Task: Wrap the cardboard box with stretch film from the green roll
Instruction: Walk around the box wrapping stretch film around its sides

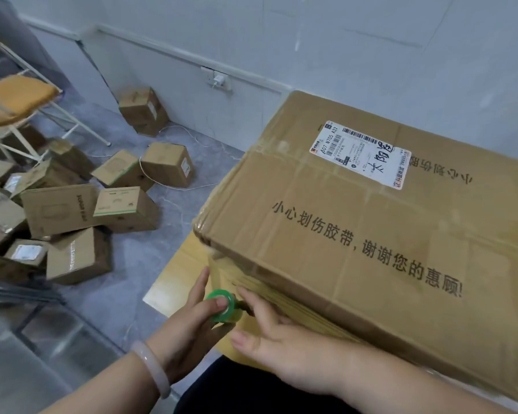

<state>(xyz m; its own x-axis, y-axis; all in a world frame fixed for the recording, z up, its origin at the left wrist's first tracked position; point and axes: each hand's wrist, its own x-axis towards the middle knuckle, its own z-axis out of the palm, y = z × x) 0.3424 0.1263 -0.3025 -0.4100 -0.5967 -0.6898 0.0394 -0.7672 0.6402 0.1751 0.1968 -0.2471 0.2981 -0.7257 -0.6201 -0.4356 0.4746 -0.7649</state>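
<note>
The left hand [192,318] gripped the green roll [223,306] upright against the cardboard box [371,234] at the bench's near-left corner; the right hand [281,345] lay flat, fingers open, beside it.

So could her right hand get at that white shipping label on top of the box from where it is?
Probably yes. The right hand rests flat on the near side of the cardboard box, and the shipping label lies uncovered on top. Only bare cardboard lies between; the left hand holds the green roll off to the side.
</note>
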